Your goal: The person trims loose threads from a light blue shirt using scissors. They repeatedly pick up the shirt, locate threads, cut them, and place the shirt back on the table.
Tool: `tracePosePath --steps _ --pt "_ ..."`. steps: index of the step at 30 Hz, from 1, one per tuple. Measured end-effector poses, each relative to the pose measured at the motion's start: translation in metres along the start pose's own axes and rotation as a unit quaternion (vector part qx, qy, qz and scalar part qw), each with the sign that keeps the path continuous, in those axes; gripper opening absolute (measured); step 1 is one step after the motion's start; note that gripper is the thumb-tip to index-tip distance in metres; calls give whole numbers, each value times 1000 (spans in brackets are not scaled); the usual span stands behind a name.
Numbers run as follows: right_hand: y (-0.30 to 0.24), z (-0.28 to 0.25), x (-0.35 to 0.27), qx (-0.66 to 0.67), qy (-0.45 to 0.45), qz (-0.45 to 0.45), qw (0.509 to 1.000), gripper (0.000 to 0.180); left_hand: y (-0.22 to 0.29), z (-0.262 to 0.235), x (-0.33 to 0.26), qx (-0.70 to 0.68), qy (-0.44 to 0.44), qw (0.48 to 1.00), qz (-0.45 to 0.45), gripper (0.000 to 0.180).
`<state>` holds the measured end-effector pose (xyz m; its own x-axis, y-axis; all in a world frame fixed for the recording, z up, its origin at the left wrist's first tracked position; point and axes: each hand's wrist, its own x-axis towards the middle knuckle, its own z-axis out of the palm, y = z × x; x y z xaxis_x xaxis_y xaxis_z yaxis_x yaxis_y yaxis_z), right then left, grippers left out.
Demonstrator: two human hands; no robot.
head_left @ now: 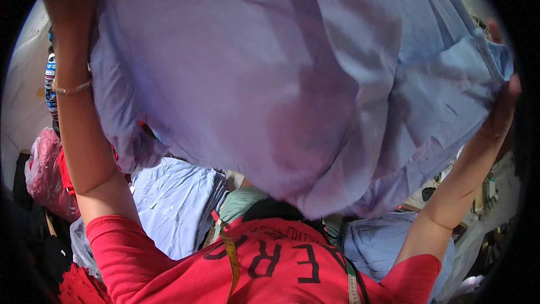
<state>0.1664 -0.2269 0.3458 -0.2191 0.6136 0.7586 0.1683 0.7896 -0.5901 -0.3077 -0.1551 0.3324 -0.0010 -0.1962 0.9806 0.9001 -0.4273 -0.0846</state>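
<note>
Head view, single frame. You hold a large pale blue-lilac cloth (292, 79) lifted high in front of the camera; it fills the upper and middle frame from the left edge to the right. It hangs slack, with deep folds and a hemmed corner at the upper right.

Left hand (67, 0), upper left of the frame: it is in shadow at the rim, raised against the cloth's left edge. The grip looks closed on that edge, but the fingers are too dark for you to confirm it. A thin bracelet (72, 88) sits on the wrist.

Right hand (503, 107), right edge of the frame: the grip pinches the cloth's right border just below the hemmed corner. Only part of the hand shows.

Below the cloth, lower middle: stacks of similar blue fabric (174, 202) and (371, 242), a red shirt (270, 270) with a yellow measuring tape (232, 264) lying across it. A pink plastic bag (42, 174) sits at the lower left.

Risks, as judgement:
- The cloth blocks your sight of everything beneath; lowering it blind could land it skewed on the stacks or topple them.
- The right pinch holds little material; the slack weight in the middle could pull that border free.
- The sagging lower fold hangs near the measuring tape and could drag it along.
- If the left hold is looser than it appears, that edge drops first and the cloth bunches.
</note>
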Motion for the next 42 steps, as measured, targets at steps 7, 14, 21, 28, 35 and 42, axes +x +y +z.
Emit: tracePosePath --steps 7,14,21,28,35,42 --pt "115 -15 -67 -51 -201 281 937 39 1 85 -104 -45 -262 964 -4 17" --pt "308 70 -162 -373 -116 295 872 22 33 196 -346 -36 -507 861 27 11" --pt "296 146 -190 -221 -83 335 912 41 76 220 -414 -126 -447 866 -188 13" --pt "321 132 -187 -256 -38 287 922 44 129 200 -375 -487 -614 595 -175 27" --pt "323 129 -164 -298 -64 367 879 28 140 206 -371 -436 -663 599 -103 23" --pt "338 123 -167 -190 -27 374 907 14 150 215 -371 -477 -675 543 -149 19"
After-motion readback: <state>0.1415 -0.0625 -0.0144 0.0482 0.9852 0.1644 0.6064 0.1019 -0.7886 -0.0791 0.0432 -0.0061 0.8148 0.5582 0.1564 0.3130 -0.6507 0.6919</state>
